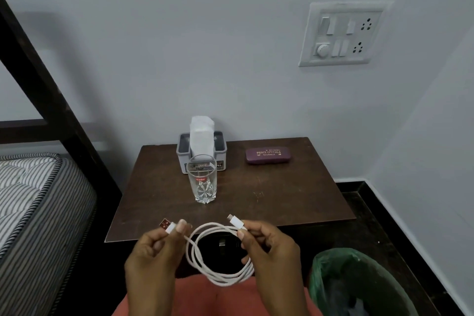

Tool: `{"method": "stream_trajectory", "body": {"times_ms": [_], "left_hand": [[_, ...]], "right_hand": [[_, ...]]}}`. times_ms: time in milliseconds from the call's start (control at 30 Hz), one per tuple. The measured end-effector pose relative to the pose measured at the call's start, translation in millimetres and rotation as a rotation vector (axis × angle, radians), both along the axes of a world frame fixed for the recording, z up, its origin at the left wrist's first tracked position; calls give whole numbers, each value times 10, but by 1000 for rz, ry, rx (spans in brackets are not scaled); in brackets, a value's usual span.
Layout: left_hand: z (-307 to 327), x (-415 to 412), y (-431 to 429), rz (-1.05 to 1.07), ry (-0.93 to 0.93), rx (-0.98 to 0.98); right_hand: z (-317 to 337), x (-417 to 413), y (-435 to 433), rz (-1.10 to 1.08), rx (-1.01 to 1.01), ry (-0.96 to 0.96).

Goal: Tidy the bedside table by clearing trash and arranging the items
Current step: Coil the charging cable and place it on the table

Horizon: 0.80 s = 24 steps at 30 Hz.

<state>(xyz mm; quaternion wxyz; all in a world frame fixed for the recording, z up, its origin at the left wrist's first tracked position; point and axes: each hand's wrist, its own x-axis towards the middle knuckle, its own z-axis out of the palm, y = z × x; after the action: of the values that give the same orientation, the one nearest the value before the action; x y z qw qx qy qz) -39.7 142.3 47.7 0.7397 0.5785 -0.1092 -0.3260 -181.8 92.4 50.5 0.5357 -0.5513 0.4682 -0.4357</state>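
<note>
Left hand (154, 251) and right hand (269, 246) pinch the white cable (225, 280) — ends apart, loosely coiled.

We record: cable (220, 259) between the fingers (180, 227) white; plug (166, 226) at the left fingers white with a red-orange insert. Beyond the fingers: table (282, 200) dark brown; glass (202, 190) clear, label (200, 179) red; tissue box (184, 159) grey, tissue (201, 133) white; case (268, 156) purple, gold lettering; wall (205, 46) pale grey. Right of the fingers: bin liner (331, 264) green. Left of them: mattress (30, 200) grey-and-white striped. Below them: garment (200, 297) salmon.
</note>
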Motion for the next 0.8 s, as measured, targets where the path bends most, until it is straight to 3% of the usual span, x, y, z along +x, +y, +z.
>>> {"method": "stream_trajectory", "body": {"times_ms": [200,367,500,600,800], "left_hand": [[-73,-159,-262,-332,-59,82],[-164,-267,-720,-548,-249,110],[-402,-337,-1167,-489,-170,137],[-612,-380,-1501,-453,-165,192],[-961,-421,-1915,-494,-348,249]], "right_hand": [[6,-136,-244,-102,52,-137],[-149,-226,-576,-223,195,-228],[-329,-279,-913,-265,245,-166],[-499,-307,-1161,-309,203,-10],[-872,-289,-1609,-405,225,90]]}}
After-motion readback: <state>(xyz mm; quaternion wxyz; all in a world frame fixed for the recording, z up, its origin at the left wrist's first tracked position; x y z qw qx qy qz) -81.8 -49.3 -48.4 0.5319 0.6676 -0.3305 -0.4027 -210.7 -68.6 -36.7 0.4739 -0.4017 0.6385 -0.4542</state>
